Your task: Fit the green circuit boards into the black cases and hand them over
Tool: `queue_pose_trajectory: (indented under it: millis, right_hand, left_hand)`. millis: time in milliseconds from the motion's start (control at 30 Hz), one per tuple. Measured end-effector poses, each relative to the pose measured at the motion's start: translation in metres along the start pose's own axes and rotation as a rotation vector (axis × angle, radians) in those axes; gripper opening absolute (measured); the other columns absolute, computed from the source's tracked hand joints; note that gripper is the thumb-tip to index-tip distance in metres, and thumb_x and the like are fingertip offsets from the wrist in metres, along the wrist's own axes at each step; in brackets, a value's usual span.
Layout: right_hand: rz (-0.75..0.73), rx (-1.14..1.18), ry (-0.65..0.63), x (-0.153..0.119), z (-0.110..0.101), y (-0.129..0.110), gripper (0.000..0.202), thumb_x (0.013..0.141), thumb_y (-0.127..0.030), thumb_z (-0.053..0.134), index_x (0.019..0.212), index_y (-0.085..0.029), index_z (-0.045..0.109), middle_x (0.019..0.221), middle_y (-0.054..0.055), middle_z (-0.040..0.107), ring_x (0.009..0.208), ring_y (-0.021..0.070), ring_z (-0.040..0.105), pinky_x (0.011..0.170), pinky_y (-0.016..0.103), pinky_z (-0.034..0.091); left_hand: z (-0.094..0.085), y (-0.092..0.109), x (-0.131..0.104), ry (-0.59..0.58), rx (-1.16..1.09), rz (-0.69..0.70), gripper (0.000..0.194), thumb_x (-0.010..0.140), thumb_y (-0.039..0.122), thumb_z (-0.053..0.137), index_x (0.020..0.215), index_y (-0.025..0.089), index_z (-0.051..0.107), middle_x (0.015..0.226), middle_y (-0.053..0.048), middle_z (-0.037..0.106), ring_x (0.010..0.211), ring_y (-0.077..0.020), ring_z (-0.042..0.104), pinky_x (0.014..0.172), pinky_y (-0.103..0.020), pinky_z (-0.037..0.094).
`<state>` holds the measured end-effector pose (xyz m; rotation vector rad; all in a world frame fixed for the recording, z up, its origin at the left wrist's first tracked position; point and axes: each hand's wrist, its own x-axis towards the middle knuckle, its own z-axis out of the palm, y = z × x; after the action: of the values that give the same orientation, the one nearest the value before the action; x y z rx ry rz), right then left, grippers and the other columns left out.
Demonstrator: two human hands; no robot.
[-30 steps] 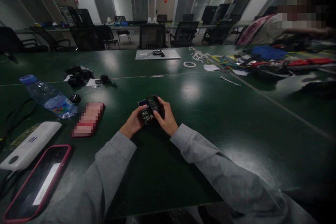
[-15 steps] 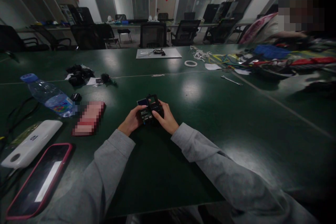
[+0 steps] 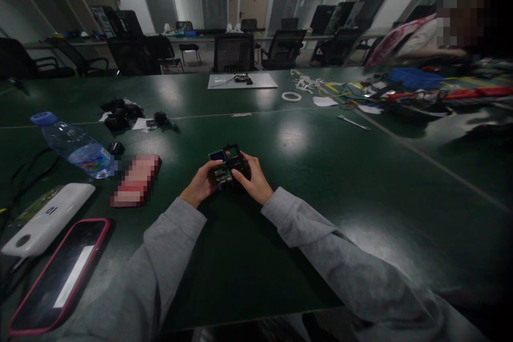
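Near the middle of the green table (image 3: 304, 171), my left hand (image 3: 201, 183) grips a green circuit board (image 3: 223, 173) at its left side, with the thumb beside a small dark screen (image 3: 217, 156) at the board's top. From the right, my right hand (image 3: 255, 177) is closed round a black plastic frame (image 3: 237, 159) that has a square opening. Board and frame are side by side and look to be touching. The fingers under both parts are hidden.
At left are a bottle (image 3: 78, 147), a red phone-sized object (image 3: 135, 180), a white power bank (image 3: 50, 220) and a phone (image 3: 60, 276). A wrench (image 3: 354, 123), tape ring (image 3: 291, 97), cables (image 3: 344, 91) and a person (image 3: 417, 40) are at right.
The circuit board has shifted and tilted very slightly in my hands. At the far right, the person has moved a little to the right.
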<state>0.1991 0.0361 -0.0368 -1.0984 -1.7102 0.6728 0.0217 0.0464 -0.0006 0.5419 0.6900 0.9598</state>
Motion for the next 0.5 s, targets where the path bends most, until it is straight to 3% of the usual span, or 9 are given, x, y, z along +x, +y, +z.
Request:
queue_pose_trajectory:
  millis: [233, 500]
  right_hand:
    - [-0.012, 0.008, 0.010, 0.0007, -0.0010, -0.0023, 0.065, 0.087, -0.055, 0.059, 0.139, -0.019, 0.042, 0.118, 0.012, 0.045, 0.113, 0.0257, 0.050, 0.105, 0.052, 0.044]
    - [-0.002, 0.014, 0.003, 0.0011, -0.0009, -0.0039, 0.065, 0.088, -0.059, 0.056, 0.139, -0.021, 0.040, 0.124, 0.013, 0.045, 0.120, 0.0273, 0.048, 0.107, 0.054, 0.041]
  left_hand:
    - [-0.0050, -0.0006, 0.0021, -0.003, 0.015, -0.020, 0.052, 0.075, 0.030, 0.066, 0.125, 0.015, 0.063, 0.084, -0.008, 0.073, 0.076, -0.0204, 0.068, 0.078, -0.033, 0.051]
    - [-0.0003, 0.0000, -0.0006, -0.022, 0.014, 0.005, 0.057, 0.074, 0.028, 0.068, 0.129, 0.015, 0.060, 0.098, -0.010, 0.074, 0.089, -0.0240, 0.069, 0.083, -0.035, 0.051]
